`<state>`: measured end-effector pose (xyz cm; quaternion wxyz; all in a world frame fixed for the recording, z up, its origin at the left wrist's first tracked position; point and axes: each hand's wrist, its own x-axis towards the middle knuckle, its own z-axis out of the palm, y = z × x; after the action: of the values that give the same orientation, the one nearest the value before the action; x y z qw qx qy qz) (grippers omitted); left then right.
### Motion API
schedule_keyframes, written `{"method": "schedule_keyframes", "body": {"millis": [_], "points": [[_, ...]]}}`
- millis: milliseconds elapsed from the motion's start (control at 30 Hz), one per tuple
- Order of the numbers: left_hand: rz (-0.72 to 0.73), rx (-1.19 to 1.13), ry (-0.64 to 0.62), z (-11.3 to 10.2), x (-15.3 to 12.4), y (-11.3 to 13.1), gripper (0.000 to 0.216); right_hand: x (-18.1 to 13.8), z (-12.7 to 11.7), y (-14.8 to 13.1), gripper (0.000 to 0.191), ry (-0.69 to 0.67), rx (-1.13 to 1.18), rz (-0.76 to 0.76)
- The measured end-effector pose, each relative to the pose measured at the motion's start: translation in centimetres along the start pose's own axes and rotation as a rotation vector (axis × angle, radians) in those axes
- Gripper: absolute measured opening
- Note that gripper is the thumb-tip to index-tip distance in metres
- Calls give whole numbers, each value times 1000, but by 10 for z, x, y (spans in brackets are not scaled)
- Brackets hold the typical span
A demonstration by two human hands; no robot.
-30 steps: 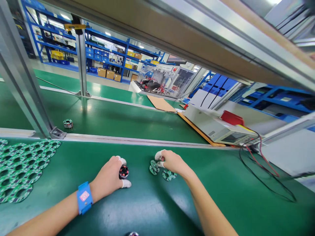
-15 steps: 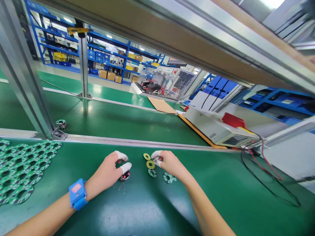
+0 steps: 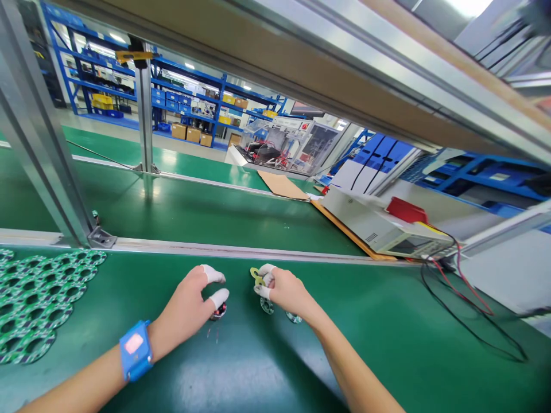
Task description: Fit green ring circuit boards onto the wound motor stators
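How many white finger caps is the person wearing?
4 that I can see: two on the left hand, on a finger and the thumb, and two on the right hand fingertips. More may be hidden under the hands.

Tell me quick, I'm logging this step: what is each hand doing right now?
Left hand: closed, pinching a small round part on the green table.
Right hand: closed, holding a yellow ring in its fingertips.

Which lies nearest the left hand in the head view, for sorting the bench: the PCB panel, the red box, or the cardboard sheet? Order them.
From the left hand:
1. PCB panel, bench's left edge.
2. Cardboard sheet, beyond the belt, right.
3. Red box, far right, on the white instrument.
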<state>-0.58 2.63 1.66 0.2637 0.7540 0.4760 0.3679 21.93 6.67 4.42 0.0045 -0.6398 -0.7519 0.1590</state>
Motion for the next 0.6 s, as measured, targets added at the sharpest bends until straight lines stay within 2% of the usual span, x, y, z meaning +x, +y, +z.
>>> {"method": "schedule_keyframes", "body": {"millis": [67, 133, 200, 267, 333, 400, 500, 600], "points": [[176, 157, -13, 3, -4, 4, 27, -5, -5, -7, 27, -150, 299, -112], [329, 297, -60, 6, -8, 8, 27, -10, -4, -17, 35, -331, 654, -207], [383, 360, -64, 6, -10, 10, 17, -13, 2, -28, 42, -435, 862, -240], [341, 339, -34, 5, -9, 10, 17, -14, 10, -38, 46, -427, 943, -220], [236, 240, -8, 3, -7, 9, 17, -15, 17, -44, 55, -338, 978, -185], [117, 101, -18, 1, -5, 8, 15, -17, 21, -46, 61, -153, 928, -201], [-25, -63, -72, 0, -1, 6, 14, -23, 23, -47, 55, 180, 623, -365], [-98, -145, -111, 2, 1, 6, 15, -30, 25, -48, 39, 402, 315, -493]]}}
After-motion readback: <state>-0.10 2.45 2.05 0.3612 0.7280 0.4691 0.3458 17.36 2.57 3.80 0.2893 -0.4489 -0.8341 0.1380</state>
